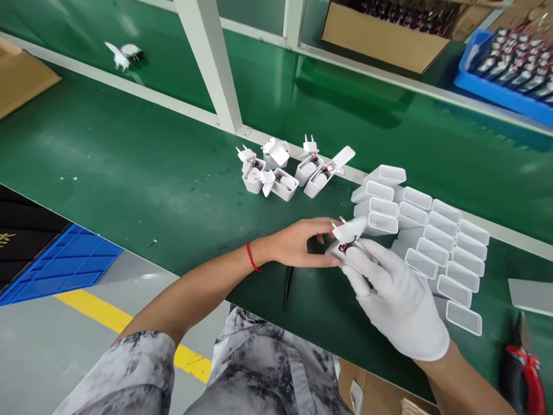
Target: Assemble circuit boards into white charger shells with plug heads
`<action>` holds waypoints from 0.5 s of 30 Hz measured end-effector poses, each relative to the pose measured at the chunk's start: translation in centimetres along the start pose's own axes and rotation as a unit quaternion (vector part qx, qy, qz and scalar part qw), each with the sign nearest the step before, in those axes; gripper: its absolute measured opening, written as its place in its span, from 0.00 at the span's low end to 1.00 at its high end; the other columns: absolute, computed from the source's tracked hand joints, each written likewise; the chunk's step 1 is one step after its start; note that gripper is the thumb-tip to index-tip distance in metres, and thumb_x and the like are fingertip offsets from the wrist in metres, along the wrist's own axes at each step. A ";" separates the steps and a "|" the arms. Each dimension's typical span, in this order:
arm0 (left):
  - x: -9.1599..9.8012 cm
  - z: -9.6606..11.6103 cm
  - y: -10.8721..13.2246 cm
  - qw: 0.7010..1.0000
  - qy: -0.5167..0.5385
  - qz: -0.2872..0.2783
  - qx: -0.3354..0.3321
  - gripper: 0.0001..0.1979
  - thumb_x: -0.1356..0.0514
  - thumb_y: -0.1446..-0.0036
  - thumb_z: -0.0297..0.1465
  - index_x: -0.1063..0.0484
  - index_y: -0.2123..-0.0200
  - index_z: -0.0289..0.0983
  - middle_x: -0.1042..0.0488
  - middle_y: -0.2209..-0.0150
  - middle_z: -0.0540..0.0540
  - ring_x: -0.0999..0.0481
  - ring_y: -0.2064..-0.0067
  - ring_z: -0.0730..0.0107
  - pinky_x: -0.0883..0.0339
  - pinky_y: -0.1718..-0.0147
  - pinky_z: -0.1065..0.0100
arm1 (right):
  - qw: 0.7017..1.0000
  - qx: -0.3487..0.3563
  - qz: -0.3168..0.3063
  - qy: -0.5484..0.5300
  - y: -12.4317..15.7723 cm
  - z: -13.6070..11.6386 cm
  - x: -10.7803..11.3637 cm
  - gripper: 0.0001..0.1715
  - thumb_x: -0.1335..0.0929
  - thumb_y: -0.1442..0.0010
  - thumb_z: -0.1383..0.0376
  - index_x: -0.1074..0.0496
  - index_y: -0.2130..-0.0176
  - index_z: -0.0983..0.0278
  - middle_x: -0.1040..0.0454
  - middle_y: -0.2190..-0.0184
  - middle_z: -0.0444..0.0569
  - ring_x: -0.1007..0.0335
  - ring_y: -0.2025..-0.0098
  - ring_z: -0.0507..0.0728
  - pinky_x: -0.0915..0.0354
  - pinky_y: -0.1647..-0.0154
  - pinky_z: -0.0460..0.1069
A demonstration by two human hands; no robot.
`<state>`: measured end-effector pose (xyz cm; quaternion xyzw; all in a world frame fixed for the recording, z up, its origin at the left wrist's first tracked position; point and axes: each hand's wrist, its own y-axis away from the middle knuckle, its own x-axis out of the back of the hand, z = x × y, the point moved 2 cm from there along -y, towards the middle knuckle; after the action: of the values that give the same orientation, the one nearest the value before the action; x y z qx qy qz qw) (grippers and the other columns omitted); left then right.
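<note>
White charger part (348, 233) pinched by left hand (298, 242) and gloved right hand (395, 294), both grips grasping it, empty casings (436, 242) just beside, bare green table (129, 173) leftward.

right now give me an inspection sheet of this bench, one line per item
surface: green mat, a few specks.
job's things: white charger part with red wire, held between both hands; empty white shells stacked at right; half-built plug units behind.
clutter: red-handled pliers; dark tweezers at the front edge.
grippers: left hand bare, fingers on the part; right hand gloved, gripping it.
cables: nothing seen loose.
surroundings: cardboard box, blue tray, white frame post.
</note>
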<state>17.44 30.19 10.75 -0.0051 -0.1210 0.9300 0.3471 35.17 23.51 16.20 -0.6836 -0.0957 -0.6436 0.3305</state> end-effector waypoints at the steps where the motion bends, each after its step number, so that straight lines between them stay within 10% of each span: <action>1: 0.0 0.0 0.0 1.000 0.005 0.007 -0.011 0.25 0.30 0.49 0.35 0.26 0.48 0.35 0.23 0.49 0.38 0.24 0.53 0.61 0.28 0.55 0.64 | 1.000 0.005 -0.005 0.029 0.6 -0.4 -0.5 0.12 0.36 0.33 0.68 0.25 0.54 0.61 0.22 0.57 0.53 0.25 0.68 0.58 0.32 0.75 0.50; 15: -0.7 0.3 0.4 0.996 0.036 0.009 -0.085 0.24 0.28 0.50 0.38 0.24 0.51 0.37 0.25 0.59 0.41 0.25 0.58 0.65 0.30 0.56 0.63 | 0.999 -0.041 0.036 -0.001 4.3 -2.4 -4.5 0.22 0.32 0.36 0.70 0.36 0.44 0.60 0.23 0.51 0.61 0.20 0.62 0.60 0.30 0.72 0.48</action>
<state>17.65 29.41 10.94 -0.0691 -0.1870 0.9187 0.3409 34.89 20.14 10.43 -0.7003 -0.0452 -0.6337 0.3255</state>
